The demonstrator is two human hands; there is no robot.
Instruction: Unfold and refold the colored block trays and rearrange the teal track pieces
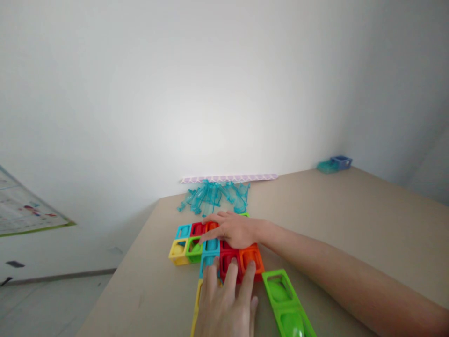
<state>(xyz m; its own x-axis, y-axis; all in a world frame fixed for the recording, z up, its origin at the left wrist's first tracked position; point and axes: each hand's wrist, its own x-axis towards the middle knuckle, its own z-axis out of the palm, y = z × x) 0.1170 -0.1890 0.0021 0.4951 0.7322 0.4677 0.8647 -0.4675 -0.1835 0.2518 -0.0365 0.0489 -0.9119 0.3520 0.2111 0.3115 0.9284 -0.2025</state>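
Observation:
Coloured plastic blocks with windowed tops lie joined in a flat cluster on the table. My right hand [231,229] reaches in from the right and rests palm down over the back rows, fingers stretched left. Under and around it are a red block [198,229], a light blue block [183,231] and a green block [194,249]. My left hand [226,299] lies at the front with fingers spread, tips touching a dark red block [230,265] and an orange block [251,260]. A yellow piece [197,304] is partly covered by it. Green blocks [285,299] extend toward me.
Behind the cluster lies a pile of clear teal plastic pieces [210,195]. A pale purple patterned strip [229,178] runs along the wall. In the far right corner stand a blue basket [343,163] and a teal item [327,167]. The table's left edge drops to the floor.

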